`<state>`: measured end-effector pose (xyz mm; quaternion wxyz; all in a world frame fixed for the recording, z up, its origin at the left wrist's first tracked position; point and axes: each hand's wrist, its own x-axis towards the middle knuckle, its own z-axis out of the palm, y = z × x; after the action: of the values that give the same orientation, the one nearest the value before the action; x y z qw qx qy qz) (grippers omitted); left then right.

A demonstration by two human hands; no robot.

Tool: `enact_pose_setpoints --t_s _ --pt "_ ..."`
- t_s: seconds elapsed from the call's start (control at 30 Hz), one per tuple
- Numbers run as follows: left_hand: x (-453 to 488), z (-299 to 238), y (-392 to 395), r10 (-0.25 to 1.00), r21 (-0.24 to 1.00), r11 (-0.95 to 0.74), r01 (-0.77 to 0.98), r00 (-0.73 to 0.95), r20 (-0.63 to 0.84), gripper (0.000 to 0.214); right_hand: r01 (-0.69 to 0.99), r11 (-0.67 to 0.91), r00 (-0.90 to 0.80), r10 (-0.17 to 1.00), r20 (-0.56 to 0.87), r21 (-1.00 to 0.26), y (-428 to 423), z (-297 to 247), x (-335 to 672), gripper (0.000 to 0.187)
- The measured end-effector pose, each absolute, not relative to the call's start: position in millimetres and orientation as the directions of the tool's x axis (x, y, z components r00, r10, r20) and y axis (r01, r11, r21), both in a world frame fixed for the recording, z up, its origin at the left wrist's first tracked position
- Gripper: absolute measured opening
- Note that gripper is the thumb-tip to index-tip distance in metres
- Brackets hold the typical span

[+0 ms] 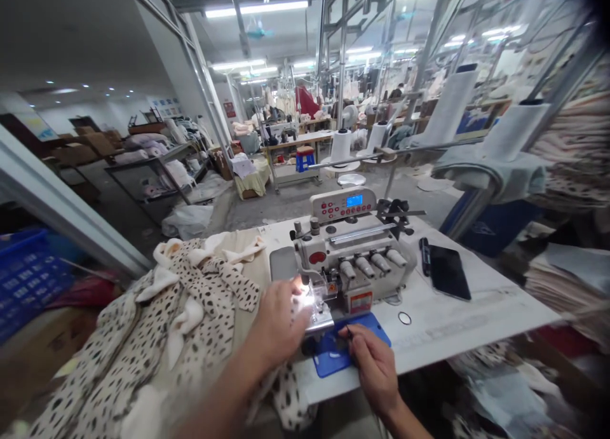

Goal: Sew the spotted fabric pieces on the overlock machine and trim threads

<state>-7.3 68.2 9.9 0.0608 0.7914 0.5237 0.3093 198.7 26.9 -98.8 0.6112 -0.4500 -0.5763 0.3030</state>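
Observation:
A white overlock sewing machine (352,251) stands on a white table (457,318), its needle area lit. My left hand (279,321) reaches to the lit presser foot, fingers curled over cream fabric there; what they hold is hidden. My right hand (374,363) rests by a blue plate (333,356) at the machine's front, fingertips pinched on a small dark object I cannot name. A pile of cream, black-spotted fabric (176,318) spreads to the left of the machine.
A black phone (448,272) lies on the table right of the machine. White thread cones (340,145) stand behind it. A blue crate (26,280) sits far left. More sewing stations, shelves with fabric and a blue stool (305,159) fill the workshop beyond.

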Motion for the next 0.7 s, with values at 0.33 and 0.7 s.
enact_pose_setpoints --t_s 0.33,0.7 --pt "-40.5 -7.0 51.3 0.959 0.646 -0.063 0.760 -0.134 0.251 0.030 0.147 0.554 -0.141 0.832 0.537 -0.820 8.1 -53.2 168.0 0.030" --pt "24.3 -13.5 -5.4 0.879 0.678 -0.473 0.562 0.355 0.318 0.022 -0.150 0.114 0.176 0.981 0.087 -0.982 -3.7 -54.9 161.0 0.036"
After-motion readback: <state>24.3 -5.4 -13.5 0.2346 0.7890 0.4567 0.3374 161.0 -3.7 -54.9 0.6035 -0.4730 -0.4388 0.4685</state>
